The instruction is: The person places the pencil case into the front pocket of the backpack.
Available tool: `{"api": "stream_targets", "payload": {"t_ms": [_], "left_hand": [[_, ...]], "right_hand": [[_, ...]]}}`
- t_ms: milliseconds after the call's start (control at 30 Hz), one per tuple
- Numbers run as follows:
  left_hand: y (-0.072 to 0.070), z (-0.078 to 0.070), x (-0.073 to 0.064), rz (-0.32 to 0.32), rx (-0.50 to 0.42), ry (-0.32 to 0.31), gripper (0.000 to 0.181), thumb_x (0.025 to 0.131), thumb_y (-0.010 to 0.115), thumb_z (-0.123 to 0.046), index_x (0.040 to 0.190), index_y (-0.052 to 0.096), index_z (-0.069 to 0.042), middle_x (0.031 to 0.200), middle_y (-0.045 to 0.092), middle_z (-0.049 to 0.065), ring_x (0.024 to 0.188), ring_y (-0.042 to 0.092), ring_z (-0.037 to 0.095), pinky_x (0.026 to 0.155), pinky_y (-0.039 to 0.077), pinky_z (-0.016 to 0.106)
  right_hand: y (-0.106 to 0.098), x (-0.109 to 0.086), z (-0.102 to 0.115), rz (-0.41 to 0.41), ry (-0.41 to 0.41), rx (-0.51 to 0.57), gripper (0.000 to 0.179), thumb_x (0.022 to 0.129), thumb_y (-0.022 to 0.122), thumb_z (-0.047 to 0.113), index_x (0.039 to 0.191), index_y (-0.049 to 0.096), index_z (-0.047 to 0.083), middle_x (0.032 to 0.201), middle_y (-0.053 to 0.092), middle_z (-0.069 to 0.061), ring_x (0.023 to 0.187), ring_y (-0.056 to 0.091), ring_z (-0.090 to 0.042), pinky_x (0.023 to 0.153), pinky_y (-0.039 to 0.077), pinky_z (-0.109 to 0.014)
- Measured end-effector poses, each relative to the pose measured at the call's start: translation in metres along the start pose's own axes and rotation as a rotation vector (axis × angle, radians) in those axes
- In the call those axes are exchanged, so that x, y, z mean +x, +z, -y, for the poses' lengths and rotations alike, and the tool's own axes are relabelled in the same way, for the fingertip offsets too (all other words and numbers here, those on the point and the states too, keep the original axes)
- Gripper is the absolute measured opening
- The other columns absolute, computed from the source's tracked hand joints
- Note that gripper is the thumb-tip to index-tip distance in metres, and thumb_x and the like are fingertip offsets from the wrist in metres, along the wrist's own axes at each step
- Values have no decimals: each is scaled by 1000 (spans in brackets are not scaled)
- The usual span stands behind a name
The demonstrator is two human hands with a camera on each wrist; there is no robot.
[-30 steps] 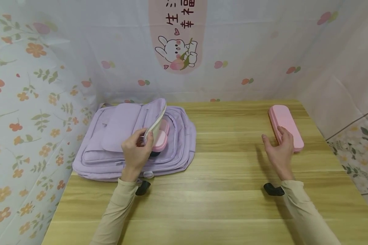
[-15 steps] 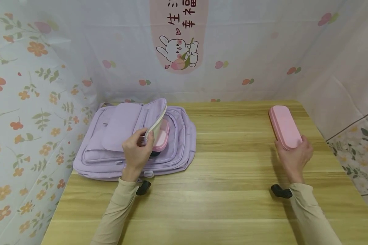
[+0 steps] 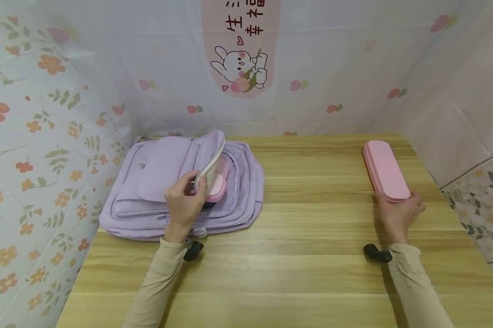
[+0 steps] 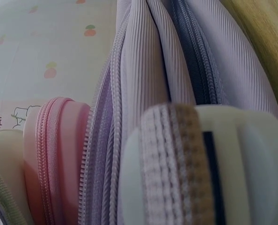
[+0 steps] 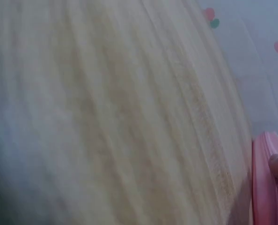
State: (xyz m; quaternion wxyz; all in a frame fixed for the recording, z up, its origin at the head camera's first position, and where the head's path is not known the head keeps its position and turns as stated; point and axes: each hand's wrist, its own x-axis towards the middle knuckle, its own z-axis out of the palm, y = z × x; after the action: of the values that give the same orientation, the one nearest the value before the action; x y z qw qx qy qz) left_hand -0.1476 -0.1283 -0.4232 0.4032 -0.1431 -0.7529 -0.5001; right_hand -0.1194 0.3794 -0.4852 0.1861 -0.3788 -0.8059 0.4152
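A lilac backpack (image 3: 160, 166) lies on the left of the table. My left hand (image 3: 184, 200) pinches the edge of its front flap (image 3: 208, 157), lifting it so the pocket gapes. Inside that pocket sit small pink cases (image 3: 217, 187), partly hidden by the flap; in the left wrist view one pink case (image 4: 71, 159) shows a zip. At the right lies a long pink pencil case (image 3: 387, 171). My right hand (image 3: 398, 217) grips its near end, thumb on the left side and fingers on the right. One digit presses the zipped pencil case (image 5: 265, 187) in the right wrist view.
The wooden table (image 3: 295, 228) stretches between backpack and pencil case. A printed white curtain (image 3: 320, 59) hangs behind it, with a flowered curtain (image 3: 37, 159) close on the left. Black wrist mounts (image 3: 377, 253) stick out inward from both wrists.
My right hand has moved right from beside the pencil case to its near end and now grips it. The left hand keeps holding the flap in place.
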Motion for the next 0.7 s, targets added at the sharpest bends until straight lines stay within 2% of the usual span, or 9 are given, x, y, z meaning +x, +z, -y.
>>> {"api": "stream_targets", "payload": {"t_ms": [167,400,533,700], "left_hand": [[1,-1,1,-9,8,-5,11,84,71,-2,91,75,5,72,73,19,53,63,20,57,47,2],[0,-1,0,-3,10,-2,11,84,71,-2,91,75,6,72,74,19,52,64,21,57,47,2],[0,-1,-1,5,12,-3,11,84,71,-2,91,75,6,72,74,19,52,64,22,57,47,2],[1,0,-1,11,9,-13,12,84,70,-2,91,75,6,74,74,20,53,65,23,57,48,2]], "right_hand": [[1,1,-1,-33,9,26,84,87,71,36,151,29,1,151,28,-21,138,31,-32,118,29,-43],[2,2,-4,-122,14,95,78,85,72,37,148,40,6,147,38,-13,137,34,-25,117,28,-34],[3,1,-6,-136,12,99,75,86,69,37,148,42,6,147,41,-15,138,35,-26,118,27,-35],[4,-3,-1,-142,-93,89,68,86,71,30,143,49,-1,140,50,-21,133,43,-32,117,30,-40]]}}
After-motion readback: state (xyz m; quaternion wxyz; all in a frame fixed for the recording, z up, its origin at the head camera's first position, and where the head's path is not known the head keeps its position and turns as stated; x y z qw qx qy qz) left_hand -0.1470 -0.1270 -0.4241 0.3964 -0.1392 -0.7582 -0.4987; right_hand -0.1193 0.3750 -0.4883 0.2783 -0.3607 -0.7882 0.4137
